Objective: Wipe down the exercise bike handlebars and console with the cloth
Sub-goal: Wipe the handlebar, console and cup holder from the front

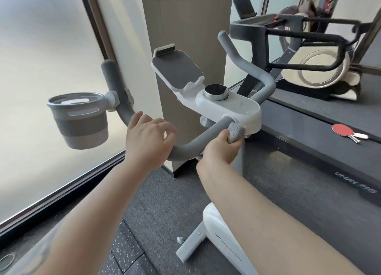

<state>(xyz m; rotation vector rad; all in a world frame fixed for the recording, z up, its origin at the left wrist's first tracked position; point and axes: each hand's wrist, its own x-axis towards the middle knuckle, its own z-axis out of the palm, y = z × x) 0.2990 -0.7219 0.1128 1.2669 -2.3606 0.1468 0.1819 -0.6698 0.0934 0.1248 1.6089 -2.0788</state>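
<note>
1. Grey cloth point(235, 132): I read it as bunched in the right hand point(218, 151), whose fingers curl round it and press it against the handlebar point(198, 140), just beside the white console point(226, 107).
2. The cloth touches the bar where the bar meets the console housing; a small edge of it shows below the hand, under the bar.
3. The left hand point(148, 138) grips the same handlebar at its lower bend, left of the console, fingers wrapped over the grey foam.
4. On the console I see a round dark knob point(216, 91) with a metal rim, and behind it a tilted grey device tray point(177, 70).
5. Left of the console, a grey cup holder point(80, 120) is clamped to the upright end of the bar.
6. Right of the console, a treadmill deck point(309, 126) carries a red table-tennis paddle point(342, 130).
7. Below the console, the white bike frame point(218, 235) stands on dark floor matting.
</note>
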